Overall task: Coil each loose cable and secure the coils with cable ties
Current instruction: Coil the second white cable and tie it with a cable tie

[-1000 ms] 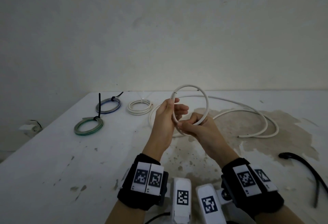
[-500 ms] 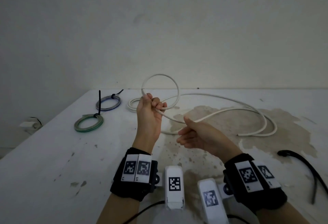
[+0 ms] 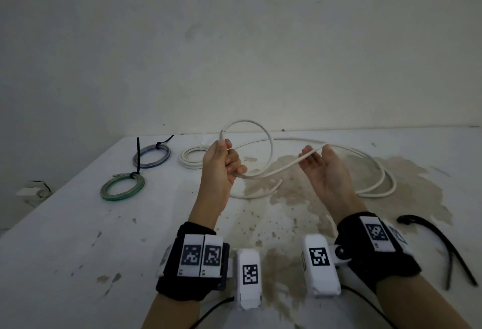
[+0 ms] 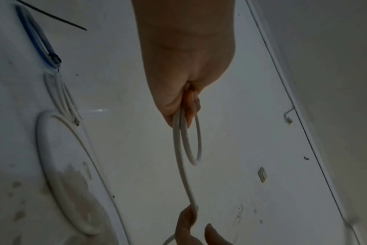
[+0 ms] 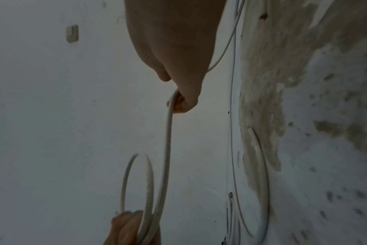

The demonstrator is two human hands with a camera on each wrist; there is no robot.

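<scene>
**A:** Head cam has it pretty clear. Left hand [image 3: 221, 164] is fisted around the white cable [image 3: 271, 169], with one loop standing up above the knuckles and the cut end poking out by the thumb. All of that is up off the table [image 3: 78, 237].

**B:** And the right hand [image 3: 323, 169]? Looks palm-up to me.

**A:** Yep, palm up, off to the right of the left one. The cable runs across from the left fist and gets pinched at the right fingertips [image 3: 306, 152]. Right wrist cam shows the same nip on the cable [image 5: 169, 132], so that hand is clamped on it too.

**B:** Rest of the cable?

**A:** Lies in big loose curves over the stained patch, behind and right of the hands.

**B:** Stuff at far left?

**A:** Green coil [image 3: 122, 186] and blue coil [image 3: 151, 156], each with a black tie on it, plus a small white coil [image 3: 190, 159] just beside the blue one. Loose black ties [image 3: 443, 245] sit at the right edge, well apart from the hands.
</scene>
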